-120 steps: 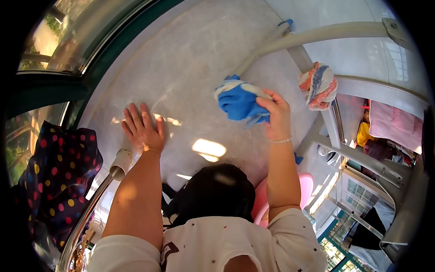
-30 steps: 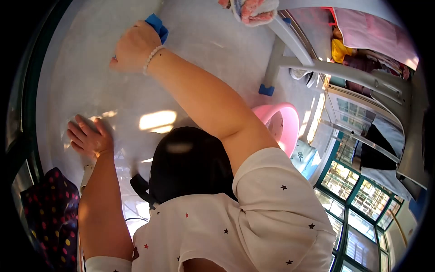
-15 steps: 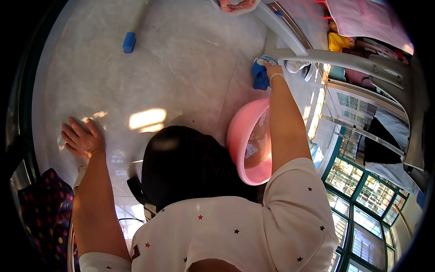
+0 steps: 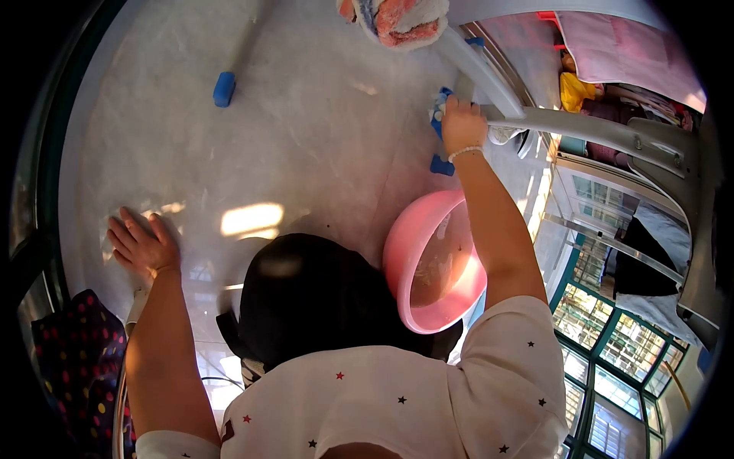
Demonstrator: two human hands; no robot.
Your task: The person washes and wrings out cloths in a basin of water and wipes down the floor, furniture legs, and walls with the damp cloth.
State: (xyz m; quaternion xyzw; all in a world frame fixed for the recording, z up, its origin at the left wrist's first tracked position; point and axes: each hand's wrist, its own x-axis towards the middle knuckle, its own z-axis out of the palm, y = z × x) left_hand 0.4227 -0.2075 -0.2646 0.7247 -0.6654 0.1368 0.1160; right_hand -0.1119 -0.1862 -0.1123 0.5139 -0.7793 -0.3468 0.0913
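Note:
My left hand (image 4: 144, 243) lies flat on the pale floor (image 4: 306, 145) at the left, fingers spread, holding nothing. My right hand (image 4: 463, 126) is closed round a blue and white cloth (image 4: 440, 113) against a grey metal leg at the upper right. Most of the cloth is hidden behind the fingers. Just below it is the leg's blue foot cap (image 4: 442, 165). A pink basin (image 4: 413, 237) with water in it stands on the floor under my right forearm.
A red, white and blue cloth (image 4: 405, 23) hangs on the grey frame (image 4: 566, 121) at the top. Another blue foot cap (image 4: 224, 89) is at the upper left. Shoes (image 4: 505, 135) lie beyond the frame. Dotted fabric (image 4: 80, 352) hangs at the lower left.
My right hand has gone from the middle of the floor, across to the left, then over to the frame's leg at the right with the cloth. The basin has come into full view.

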